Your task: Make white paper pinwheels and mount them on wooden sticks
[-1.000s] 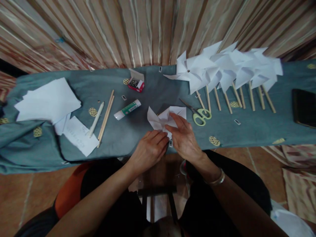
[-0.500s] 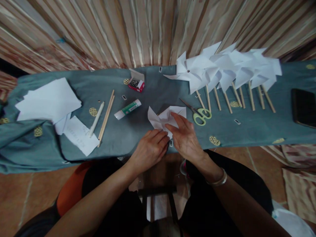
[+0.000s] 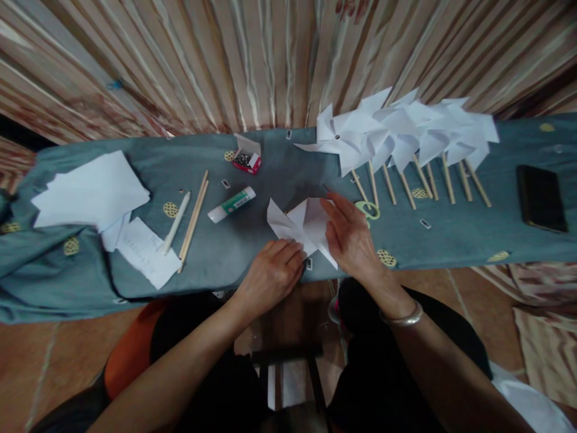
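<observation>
A partly folded white paper pinwheel [image 3: 311,219] lies on the cloth in front of me, with pointed flaps at the left and lower right. My left hand [image 3: 274,270] holds its lower left side, fingers together and pressed onto the paper. At the right edge, my right hand [image 3: 354,240] has its bent fingers on a flap; the exact fingertip contact is partly hidden. Just behind that hand lie green-handled scissors [image 3: 372,210], mostly covered by it. A glue stick [image 3: 232,204] rests left of the paper, and behind it stands an open red box of small metal pieces [image 3: 247,159].
Several finished pinwheels on sticks [image 3: 406,132] overlap at the back right. A dark phone [image 3: 542,198] lies at far right. To the left are two wooden sticks [image 3: 193,219], a white pencil-like stick [image 3: 177,222], a written note [image 3: 146,252] and a paper stack [image 3: 92,189].
My right hand has moved slightly right, from over the paper's middle to its right edge, now covering much of the scissors. A lower-right flap shows. The left hand stays put.
</observation>
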### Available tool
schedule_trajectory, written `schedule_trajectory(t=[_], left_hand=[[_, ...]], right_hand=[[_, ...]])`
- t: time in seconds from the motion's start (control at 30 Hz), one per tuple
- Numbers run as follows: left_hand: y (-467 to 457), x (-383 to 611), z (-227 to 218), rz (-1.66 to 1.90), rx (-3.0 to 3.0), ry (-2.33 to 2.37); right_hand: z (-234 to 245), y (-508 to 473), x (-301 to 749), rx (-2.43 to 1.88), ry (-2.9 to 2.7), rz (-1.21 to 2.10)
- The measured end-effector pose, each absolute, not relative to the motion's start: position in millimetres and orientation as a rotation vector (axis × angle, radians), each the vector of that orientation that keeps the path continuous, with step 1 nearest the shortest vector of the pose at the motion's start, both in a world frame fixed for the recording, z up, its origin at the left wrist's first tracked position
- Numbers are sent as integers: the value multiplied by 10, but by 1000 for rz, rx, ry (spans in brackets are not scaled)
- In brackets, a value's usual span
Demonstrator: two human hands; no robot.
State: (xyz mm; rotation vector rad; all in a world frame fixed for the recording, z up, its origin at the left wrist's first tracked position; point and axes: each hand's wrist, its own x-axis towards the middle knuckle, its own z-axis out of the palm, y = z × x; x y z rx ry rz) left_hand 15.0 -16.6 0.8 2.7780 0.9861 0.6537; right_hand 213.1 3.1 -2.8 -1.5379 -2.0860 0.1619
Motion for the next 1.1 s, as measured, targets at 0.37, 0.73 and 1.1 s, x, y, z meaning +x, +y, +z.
schedule_trajectory(t=[0.37, 0.73, 1.1], left_hand=[[8, -66, 54, 642, 2851, 1057], [19, -110, 64, 693, 2779, 1124], [-173, 117, 48, 635, 2760, 947]], right_hand=[[7, 204, 2204, -1622, -2095, 228], [102, 12, 2258, -1749, -1937, 291], [106, -22, 2274, -1805, -1820, 442]])
